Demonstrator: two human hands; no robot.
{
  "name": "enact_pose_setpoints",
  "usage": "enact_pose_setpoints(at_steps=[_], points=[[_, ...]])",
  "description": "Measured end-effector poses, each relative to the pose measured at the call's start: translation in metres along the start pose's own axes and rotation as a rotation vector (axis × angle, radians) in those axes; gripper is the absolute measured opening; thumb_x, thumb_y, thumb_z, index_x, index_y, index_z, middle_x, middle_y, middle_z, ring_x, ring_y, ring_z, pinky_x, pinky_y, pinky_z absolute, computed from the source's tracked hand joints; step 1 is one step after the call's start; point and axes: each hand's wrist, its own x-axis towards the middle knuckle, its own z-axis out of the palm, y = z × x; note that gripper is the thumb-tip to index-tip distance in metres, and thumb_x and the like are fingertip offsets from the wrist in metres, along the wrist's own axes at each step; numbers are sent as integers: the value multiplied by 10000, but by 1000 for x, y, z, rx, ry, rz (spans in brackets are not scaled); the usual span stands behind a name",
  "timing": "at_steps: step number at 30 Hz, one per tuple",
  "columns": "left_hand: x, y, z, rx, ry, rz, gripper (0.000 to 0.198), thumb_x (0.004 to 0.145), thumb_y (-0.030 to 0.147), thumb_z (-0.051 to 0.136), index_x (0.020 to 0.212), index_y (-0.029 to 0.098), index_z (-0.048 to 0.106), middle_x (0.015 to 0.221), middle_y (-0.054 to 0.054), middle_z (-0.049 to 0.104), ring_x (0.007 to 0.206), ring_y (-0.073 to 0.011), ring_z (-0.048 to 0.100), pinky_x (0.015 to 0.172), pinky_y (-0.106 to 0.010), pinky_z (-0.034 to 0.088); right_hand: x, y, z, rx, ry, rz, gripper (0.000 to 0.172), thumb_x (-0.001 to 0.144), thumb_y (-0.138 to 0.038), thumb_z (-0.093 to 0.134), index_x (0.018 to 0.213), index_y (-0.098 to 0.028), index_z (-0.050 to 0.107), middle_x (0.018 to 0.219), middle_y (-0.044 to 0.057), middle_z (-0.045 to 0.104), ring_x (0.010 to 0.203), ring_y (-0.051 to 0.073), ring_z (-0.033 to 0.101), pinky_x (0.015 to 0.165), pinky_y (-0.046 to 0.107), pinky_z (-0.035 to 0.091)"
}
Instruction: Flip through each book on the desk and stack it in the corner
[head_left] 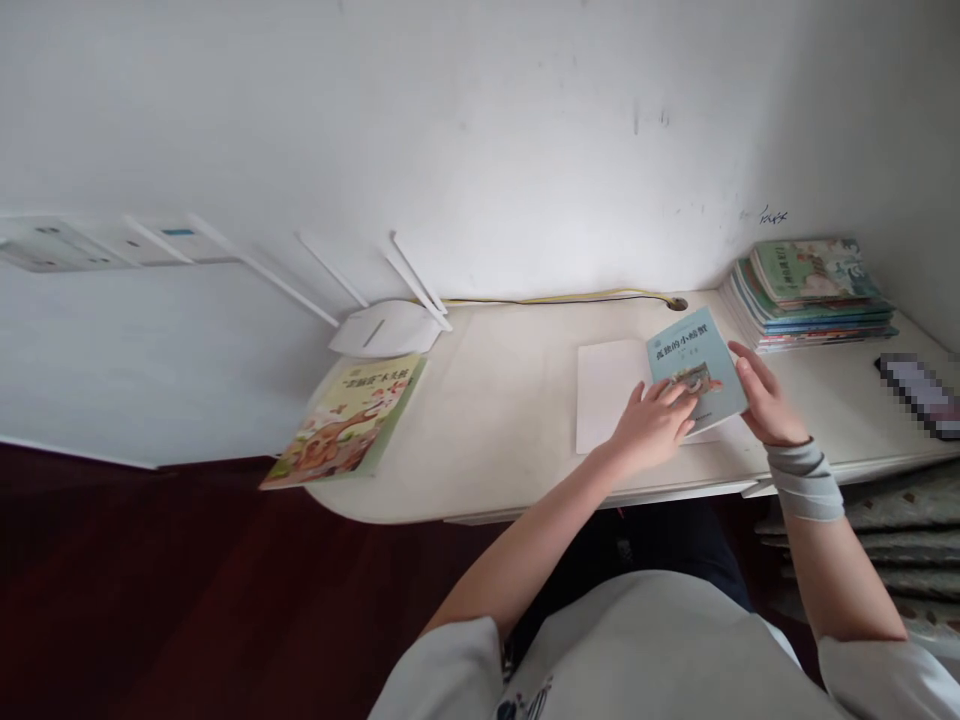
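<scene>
A thin light-blue children's book [701, 365] with a picture and dark lettering on its cover is tilted above the desk. My right hand [769, 398] grips its right edge, the thumb near the cover; the fingers behind the book are hidden. My left hand [655, 425] rests on the lower left of the cover, its fingers stretched out over the picture. Underneath the book lies a blank white sheet of paper [602, 395], sticking out to the left and partly covered by the book and my left hand.
On the white desk [487, 420], a yellow-green picture book [349, 420] overhangs the left end beside a white router [386, 330]. A stack of books [817, 295] stands at the back right, near a phone [919, 390]. A cable [555, 298] runs along the wall into a hole.
</scene>
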Motion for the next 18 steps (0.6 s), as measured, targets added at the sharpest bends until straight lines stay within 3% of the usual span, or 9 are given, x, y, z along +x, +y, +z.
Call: enact_pose_setpoints(at_steps=[3, 8, 12, 13, 15, 18], points=[[-4, -4, 13, 303, 26, -91, 419, 943, 280, 310, 1331, 193, 441, 1438, -114, 392, 1366, -325, 250, 1078, -608, 190, -1, 20, -21, 96, -80, 165, 573, 831, -536, 503, 1296, -205, 461, 1074, 89, 674, 893, 232, 662, 747, 397, 553], [-8, -19, 19, 375, 4, -192, 607, 908, 523, 318, 1383, 151, 382, 1468, -178, 324, 1375, -405, 175, 1061, -657, 140, -10, 45, -14, -640, 118, 5, 510, 844, -432, 492, 1250, -124, 521, 1342, 209, 471, 1234, 316, 457, 976, 517, 403], [-9, -24, 19, 285, -72, -219, 782, 802, 680, 398, 1398, 174, 363, 1505, -182, 237, 1374, -449, 111, 1044, -691, 88, -18, 48, 7, -994, -46, -61, 470, 902, -413, 408, 1270, -141, 515, 1369, 203, 451, 1265, 317, 423, 994, 514, 372], [-11, -27, 17, 237, -30, -260, 813, 783, 694, 416, 1407, 178, 344, 1517, -180, 203, 1375, -454, 92, 1046, -688, 90, -20, 48, 10, -1033, -70, -65, 473, 909, -419, 395, 1270, -139, 518, 1375, 203, 447, 1264, 318, 425, 1000, 507, 364], [-16, -37, 10, 75, 173, -399, 838, 788, 691, 413, 1436, 179, 266, 1536, -173, 129, 1386, -426, 84, 1070, -642, 137, -22, 49, 14, -1076, -70, -73, 493, 917, -428, 373, 1279, -125, 515, 1392, 209, 426, 1276, 317, 410, 1018, 489, 345], [-24, -57, -7, -420, 562, -633, 751, 861, 645, 298, 1453, 204, 163, 1539, -160, 129, 1354, -316, 300, 1055, -482, 334, -24, 52, 13, -1068, -60, -85, 503, 925, -430, 351, 1290, -120, 506, 1397, 205, 422, 1283, 304, 405, 1026, 471, 339]])
